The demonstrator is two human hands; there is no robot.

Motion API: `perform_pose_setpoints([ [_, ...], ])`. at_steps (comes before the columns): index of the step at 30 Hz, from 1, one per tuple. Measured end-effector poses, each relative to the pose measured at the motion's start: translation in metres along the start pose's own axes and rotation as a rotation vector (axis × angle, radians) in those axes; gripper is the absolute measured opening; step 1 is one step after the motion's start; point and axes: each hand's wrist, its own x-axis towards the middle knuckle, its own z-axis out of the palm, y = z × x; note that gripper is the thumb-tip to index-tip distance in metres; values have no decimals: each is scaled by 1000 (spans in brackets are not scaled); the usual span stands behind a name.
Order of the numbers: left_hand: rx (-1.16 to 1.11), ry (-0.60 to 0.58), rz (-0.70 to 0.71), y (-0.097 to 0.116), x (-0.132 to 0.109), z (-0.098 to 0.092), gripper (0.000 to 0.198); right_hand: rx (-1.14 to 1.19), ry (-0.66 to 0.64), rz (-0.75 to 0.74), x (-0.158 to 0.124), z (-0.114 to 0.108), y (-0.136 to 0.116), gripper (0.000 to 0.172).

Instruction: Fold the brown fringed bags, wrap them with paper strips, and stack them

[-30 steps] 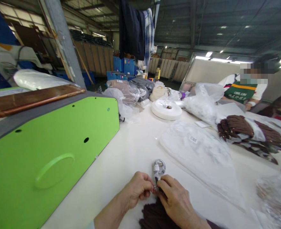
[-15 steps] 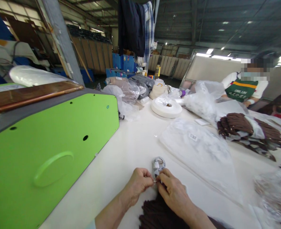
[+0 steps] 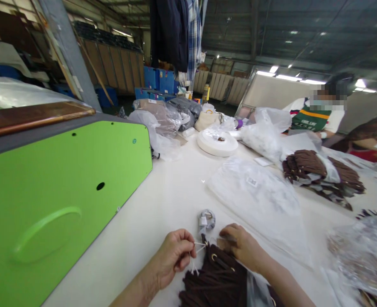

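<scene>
My left hand (image 3: 175,256) is closed in a pinch on a thin white string (image 3: 197,247) that runs to the top of a dark brown fabric bundle (image 3: 216,279) with metal eyelets. My right hand (image 3: 242,246) lies curled on the upper right of that bundle, holding it down. A small grey tag bundle (image 3: 206,219) rests on the white table (image 3: 172,196) just beyond both hands.
A bright green machine housing (image 3: 57,192) fills the left side. Clear plastic bags (image 3: 259,200) lie to the right, with a stack of brown pieces (image 3: 316,170) and a white tape roll (image 3: 217,143) farther back. Two people (image 3: 316,117) work at the far right.
My hands have drawn apart: the left pulled the white string out leftward, the right shifted right onto the bundle. More of the brown bundle shows now. The view has panned slightly to the right.
</scene>
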Motion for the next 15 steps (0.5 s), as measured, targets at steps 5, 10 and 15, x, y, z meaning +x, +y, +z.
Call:
perform_pose_setpoints([
  [5, 86, 24, -39, -1, -5, -5, 19, -63, -83, 40, 5, 5, -1, 21],
  [10, 240, 36, -54, 1, -7, -6, 14, -63, -163, 91, 10, -5, -4, 15],
  [15, 321, -122, -89, 7, -10, -6, 9, 31, -71, 118, 12, -35, -16, 3],
])
